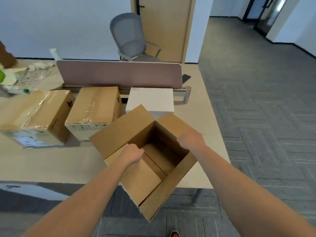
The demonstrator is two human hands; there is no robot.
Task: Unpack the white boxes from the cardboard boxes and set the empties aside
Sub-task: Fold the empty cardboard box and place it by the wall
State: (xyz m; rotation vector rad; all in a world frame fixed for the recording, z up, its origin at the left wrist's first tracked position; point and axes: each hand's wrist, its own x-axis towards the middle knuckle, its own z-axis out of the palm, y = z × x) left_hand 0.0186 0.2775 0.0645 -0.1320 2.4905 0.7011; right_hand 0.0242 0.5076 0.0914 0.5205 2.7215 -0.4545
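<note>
Cardboard boxes are three in number on the desk [51,161]. One open box [150,161] is in front, nearest to the person, and it sticks out over the front edge of the desk. Its flaps stand up and outward, and the inside looks empty: only plain brown walls and the bottom flaps with a seam between them. The material is smooth brown corrugated board with sharp straight edges.

Two sealed boxes stand behind it, side by side. The left sealed box [39,115] has shiny clear tape along the top, wrinkled in places, and a white label on its front face. The middle sealed box [95,110] also carries clear tape and a row of small printed handling marks low on its pale side.

One white box [152,100] rests on the desk just behind the open box, to the right of the middle sealed box. It is a matte rectangular block with a small mark in one top corner.

The left hand [134,153] is curled over the near left wall of the open box, fingers bent around the rim and gripping it. The right hand [190,139] is closed over the right flap in the same way, fingers hidden behind the board.

Behind the boxes stands one low pinkish divider panel [119,73], and further back one grey mesh chair [131,36]. The floor has grey carpet tiles [265,117].
</note>
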